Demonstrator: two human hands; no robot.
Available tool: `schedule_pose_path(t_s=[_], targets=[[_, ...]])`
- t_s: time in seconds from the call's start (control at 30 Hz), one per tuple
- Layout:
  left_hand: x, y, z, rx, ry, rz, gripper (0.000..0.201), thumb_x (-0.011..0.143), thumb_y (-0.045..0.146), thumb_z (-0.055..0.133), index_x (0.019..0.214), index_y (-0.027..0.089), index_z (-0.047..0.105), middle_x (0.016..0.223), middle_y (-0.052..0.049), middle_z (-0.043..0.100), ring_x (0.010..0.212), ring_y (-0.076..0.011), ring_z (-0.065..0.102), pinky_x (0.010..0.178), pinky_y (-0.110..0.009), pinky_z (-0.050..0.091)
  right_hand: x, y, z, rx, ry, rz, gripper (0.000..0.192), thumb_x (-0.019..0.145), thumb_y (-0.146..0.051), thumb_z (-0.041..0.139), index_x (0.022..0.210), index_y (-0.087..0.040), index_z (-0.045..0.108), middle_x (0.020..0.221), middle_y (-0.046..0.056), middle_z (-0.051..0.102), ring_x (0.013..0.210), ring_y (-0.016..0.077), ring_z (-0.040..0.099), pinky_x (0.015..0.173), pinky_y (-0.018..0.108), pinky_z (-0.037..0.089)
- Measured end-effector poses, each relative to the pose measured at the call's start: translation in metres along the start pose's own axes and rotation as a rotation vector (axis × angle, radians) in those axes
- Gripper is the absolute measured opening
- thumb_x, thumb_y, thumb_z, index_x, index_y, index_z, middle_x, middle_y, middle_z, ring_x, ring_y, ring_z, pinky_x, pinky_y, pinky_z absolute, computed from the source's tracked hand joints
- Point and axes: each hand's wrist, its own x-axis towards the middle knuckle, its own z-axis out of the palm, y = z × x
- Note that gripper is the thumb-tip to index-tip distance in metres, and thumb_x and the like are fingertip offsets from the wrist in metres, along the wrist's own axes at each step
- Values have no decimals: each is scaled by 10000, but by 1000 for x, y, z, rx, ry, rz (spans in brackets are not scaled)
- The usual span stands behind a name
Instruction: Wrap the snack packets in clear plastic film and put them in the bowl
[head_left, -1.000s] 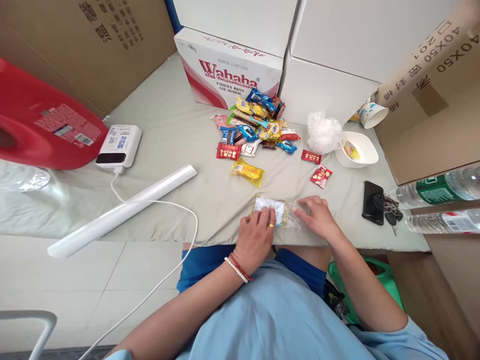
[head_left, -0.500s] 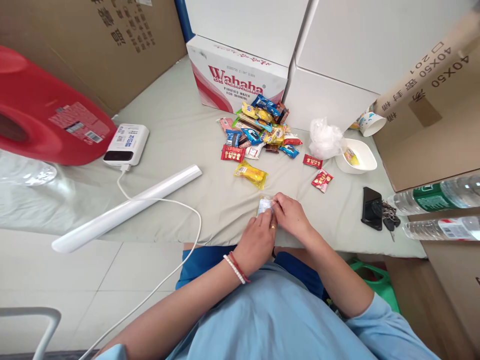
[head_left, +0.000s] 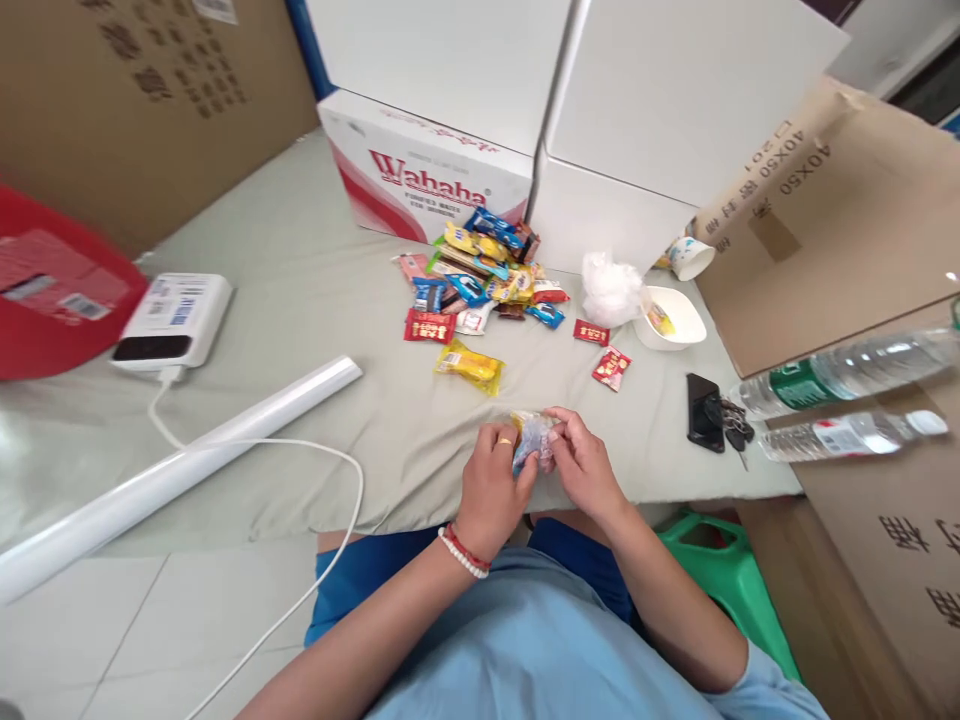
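Note:
Between both hands, near the table's front edge, is a small clear plastic packet with bluish and yellow parts; its exact kind is hard to make out. My left hand grips the packet's left side, fingers curled, a ring on one finger. On the other side, my right hand pinches the packet's right edge. Beyond them lies a yellow wrapped snack, apart from both hands. Farther back is a pile of wrapped snacks in mixed colours, and two red packets lie to its right.
A white bowl with a yellow packet stands right of a crumpled plastic bag. A phone, keys and water bottles are at the right. A white tube, cable and white device lie left. Boxes line the back.
The packet is lifted and tilted, showing more of its clear wrapper and yellow side. My left hand has turned from lying over it to gripping its left side. The view has shifted rightward.

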Motion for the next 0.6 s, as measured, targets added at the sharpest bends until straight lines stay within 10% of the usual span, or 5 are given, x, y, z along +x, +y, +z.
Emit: schedule_pose_path(t_s=[0.17,0.4,0.6], targets=[[-13,15,3,58,83,424,401,911,31,545,1284,163,603,1232,-152,673,1248,-290,611,1019,-454,544,-27,9,-13,440,-87,179,452,988,-613,564,1292,-282,607,1185,62,684,1040,225,675,894,380,583],[-22,-7,-7,-7,-307,614,481,931,68,516,1405,136,559,1422,-145,637,1385,-269,537,1100,-436,519,-30,45,-26,354,39,291,464,894,-599,698,1190,-244,657,947,23,707,776,165,624,731,302,544],[-26,-76,-64,172,-65,322,284,947,169,571,1221,192,639,1119,-133,709,1052,-292,693,912,-458,588,58,38,-175,156,614,77,397,858,-389,705,1222,-252,624,1187,70,701,989,194,689,807,324,601]])
